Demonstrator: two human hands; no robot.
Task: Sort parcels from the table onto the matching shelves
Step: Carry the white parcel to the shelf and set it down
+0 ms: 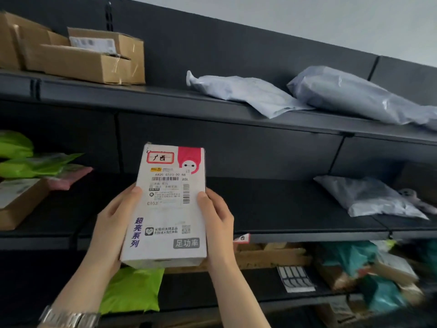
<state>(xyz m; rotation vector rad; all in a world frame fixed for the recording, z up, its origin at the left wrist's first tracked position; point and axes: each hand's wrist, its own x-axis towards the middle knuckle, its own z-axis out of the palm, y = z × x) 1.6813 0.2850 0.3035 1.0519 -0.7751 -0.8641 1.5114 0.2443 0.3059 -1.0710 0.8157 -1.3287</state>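
Observation:
I hold a flat white box parcel upright in front of the dark shelving. It bears a shipping label, a red-framed handwritten tag at its top and a pink corner. My left hand grips its left edge and my right hand grips its right edge. Behind the parcel runs the middle shelf. A small red-framed label sits on that shelf's front edge, just right of my right hand.
The top shelf carries cardboard boxes at left and grey poly bags at right. Green bags and a box lie at middle left, a grey bag at middle right. Lower shelves hold a green bag, boxes and teal bags.

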